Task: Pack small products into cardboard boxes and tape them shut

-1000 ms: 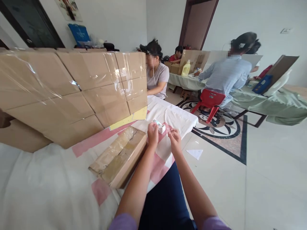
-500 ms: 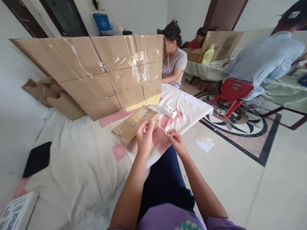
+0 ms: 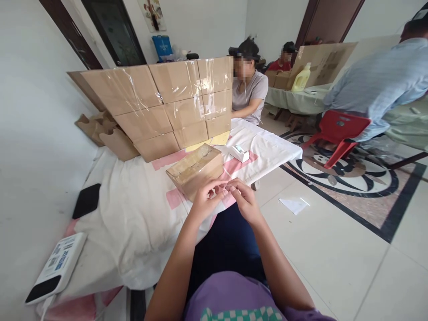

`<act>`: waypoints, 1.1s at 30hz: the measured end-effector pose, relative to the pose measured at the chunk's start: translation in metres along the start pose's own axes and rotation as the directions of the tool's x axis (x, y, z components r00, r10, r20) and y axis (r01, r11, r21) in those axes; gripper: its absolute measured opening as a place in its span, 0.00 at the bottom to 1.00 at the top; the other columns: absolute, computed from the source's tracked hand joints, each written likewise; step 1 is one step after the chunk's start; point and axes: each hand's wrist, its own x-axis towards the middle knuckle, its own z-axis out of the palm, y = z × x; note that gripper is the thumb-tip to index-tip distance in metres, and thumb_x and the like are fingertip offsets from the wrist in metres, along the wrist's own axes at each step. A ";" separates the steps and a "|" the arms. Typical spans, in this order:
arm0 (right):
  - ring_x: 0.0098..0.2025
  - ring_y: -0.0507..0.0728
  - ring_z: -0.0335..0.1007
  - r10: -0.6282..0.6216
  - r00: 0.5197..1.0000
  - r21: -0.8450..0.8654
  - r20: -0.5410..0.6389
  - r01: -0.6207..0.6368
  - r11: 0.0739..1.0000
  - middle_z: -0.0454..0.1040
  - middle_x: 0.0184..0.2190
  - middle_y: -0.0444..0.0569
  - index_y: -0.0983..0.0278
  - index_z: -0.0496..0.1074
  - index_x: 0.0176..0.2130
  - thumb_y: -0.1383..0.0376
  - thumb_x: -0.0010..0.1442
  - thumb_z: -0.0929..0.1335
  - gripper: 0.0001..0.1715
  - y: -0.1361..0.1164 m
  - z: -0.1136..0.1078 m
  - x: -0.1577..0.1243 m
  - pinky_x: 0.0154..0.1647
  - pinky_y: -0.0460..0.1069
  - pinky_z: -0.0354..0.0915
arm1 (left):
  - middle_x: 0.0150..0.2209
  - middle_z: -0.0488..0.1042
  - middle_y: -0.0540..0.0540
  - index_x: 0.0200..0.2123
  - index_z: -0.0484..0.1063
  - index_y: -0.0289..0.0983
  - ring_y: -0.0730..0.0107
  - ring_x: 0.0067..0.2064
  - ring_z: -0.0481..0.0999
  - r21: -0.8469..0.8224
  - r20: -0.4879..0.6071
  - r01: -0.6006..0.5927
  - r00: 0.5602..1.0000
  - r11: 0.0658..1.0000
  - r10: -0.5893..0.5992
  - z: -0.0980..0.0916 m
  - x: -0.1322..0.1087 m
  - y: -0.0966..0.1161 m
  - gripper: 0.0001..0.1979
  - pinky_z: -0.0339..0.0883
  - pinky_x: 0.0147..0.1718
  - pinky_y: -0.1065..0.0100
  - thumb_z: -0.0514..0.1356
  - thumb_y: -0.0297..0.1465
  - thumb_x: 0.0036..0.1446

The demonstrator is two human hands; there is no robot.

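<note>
One taped cardboard box on the cloth-covered table, just beyond the left hand; probably light, stiff, slick where taped, best held by its long sides. Left and right hand narrowed, fingertips together, can't tell if holding anything; white tape dispenser near the box.

Home-like workroom: cloth-draped tables, taped cardboard partitions, seated co-workers, red plastic chair, wall picture, inlaid tile floor.

Carton on the cloth, tape dispenser to its right, box wall behind it.
</note>
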 end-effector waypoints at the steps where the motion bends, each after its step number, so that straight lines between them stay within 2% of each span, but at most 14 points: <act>1: 0.44 0.57 0.71 0.016 1.000 -0.022 0.022 -0.016 1.000 0.74 0.40 0.49 0.60 0.75 0.39 0.58 0.74 0.64 0.15 -0.004 0.000 -0.001 0.49 0.54 0.64 | 0.45 0.77 0.46 0.49 0.80 0.42 0.71 0.38 0.73 0.006 -0.002 0.002 1.000 1.000 -0.002 0.000 -0.001 0.002 0.12 0.62 0.34 0.69 0.67 0.36 0.63; 5: 0.38 0.56 0.66 0.020 0.997 -0.128 0.081 -0.010 0.992 0.70 0.36 0.47 0.61 0.69 0.36 0.59 0.75 0.62 0.15 -0.019 0.000 -0.006 0.44 0.52 0.62 | 0.40 0.77 0.47 0.41 0.79 0.40 0.69 0.40 0.74 -0.015 -0.059 0.030 0.998 0.999 -0.031 0.001 -0.001 0.012 0.09 0.63 0.37 0.68 0.63 0.38 0.67; 8: 0.37 0.55 0.63 -0.007 0.996 -0.156 0.094 0.022 0.988 0.68 0.34 0.45 0.60 0.66 0.35 0.62 0.74 0.62 0.13 -0.025 0.002 -0.009 0.42 0.51 0.60 | 0.33 0.74 0.49 0.34 0.75 0.38 0.70 0.37 0.72 -0.071 -0.063 0.071 0.995 0.995 -0.076 0.002 -0.003 0.020 0.13 0.62 0.37 0.68 0.60 0.39 0.69; 11: 0.36 0.54 0.62 -0.014 0.995 -0.156 0.094 0.029 0.987 0.66 0.33 0.44 0.61 0.64 0.34 0.63 0.73 0.63 0.13 -0.026 0.004 -0.011 0.41 0.51 0.59 | 0.30 0.70 0.51 0.32 0.70 0.38 0.72 0.34 0.69 -0.103 -0.049 0.105 0.993 0.989 -0.110 0.005 -0.007 0.027 0.16 0.61 0.36 0.69 0.58 0.41 0.70; 14: 0.36 0.54 0.61 -0.014 0.997 -0.156 0.072 0.025 0.987 0.66 0.32 0.44 0.61 0.63 0.32 0.63 0.72 0.63 0.14 -0.026 0.005 -0.011 0.41 0.52 0.59 | 0.29 0.67 0.52 0.31 0.67 0.38 0.72 0.33 0.67 -0.059 -0.093 0.132 0.986 0.989 -0.137 0.010 -0.012 0.033 0.17 0.61 0.35 0.69 0.57 0.41 0.71; 17: 0.35 0.55 0.61 -0.008 0.999 -0.152 0.051 0.015 0.988 0.65 0.32 0.44 0.61 0.62 0.31 0.64 0.71 0.63 0.14 -0.030 0.004 -0.012 0.40 0.52 0.59 | 0.32 0.71 0.50 0.33 0.69 0.38 0.70 0.36 0.71 0.046 -0.107 0.139 0.985 0.989 -0.134 0.009 -0.014 0.038 0.15 0.62 0.37 0.68 0.56 0.40 0.71; 19: 0.35 0.55 0.60 -0.004 0.998 -0.154 0.061 0.013 0.988 0.65 0.32 0.44 0.61 0.61 0.31 0.65 0.71 0.62 0.14 -0.034 0.001 -0.012 0.39 0.52 0.58 | 0.38 0.76 0.48 0.39 0.73 0.39 0.68 0.40 0.74 0.145 -0.075 0.067 0.996 0.987 -0.057 0.002 -0.013 0.043 0.11 0.64 0.39 0.67 0.56 0.38 0.72; 21: 0.34 0.55 0.59 -0.006 0.996 -0.178 0.091 0.022 0.984 0.64 0.32 0.44 0.61 0.60 0.31 0.67 0.71 0.62 0.14 -0.040 -0.002 -0.013 0.38 0.52 0.58 | 0.43 0.77 0.47 0.45 0.76 0.40 0.67 0.44 0.76 0.221 -0.005 -0.053 0.998 0.974 0.056 -0.010 -0.011 0.051 0.10 0.66 0.43 0.66 0.57 0.37 0.72; 24: 0.34 0.55 0.60 -0.032 0.986 -0.257 0.163 0.073 0.964 0.63 0.31 0.44 0.60 0.59 0.31 0.69 0.69 0.62 0.13 -0.050 -0.005 -0.015 0.38 0.52 0.57 | 0.43 0.77 0.46 0.45 0.78 0.41 0.66 0.44 0.76 0.282 0.132 -0.181 0.980 0.942 0.149 -0.027 -0.008 0.067 0.09 0.68 0.46 0.65 0.59 0.36 0.71; 28: 0.36 0.57 0.61 -0.071 0.966 -0.384 0.249 0.166 0.908 0.66 0.32 0.46 0.61 0.62 0.33 0.71 0.69 0.61 0.11 -0.061 -0.007 -0.017 0.40 0.53 0.58 | 0.40 0.78 0.49 0.38 0.79 0.41 0.66 0.41 0.76 0.365 0.276 -0.191 0.957 0.911 0.089 -0.033 -0.005 0.085 0.04 0.67 0.42 0.66 0.64 0.34 0.66; 33: 0.37 0.57 0.61 -0.099 0.954 -0.506 0.282 0.235 0.830 0.67 0.33 0.47 0.61 0.62 0.33 0.71 0.69 0.61 0.11 -0.068 -0.005 -0.020 0.42 0.54 0.58 | 0.34 0.76 0.50 0.31 0.75 0.40 0.67 0.36 0.73 0.370 0.300 -0.072 0.953 0.926 -0.046 -0.031 -0.005 0.093 0.08 0.65 0.37 0.67 0.62 0.29 0.64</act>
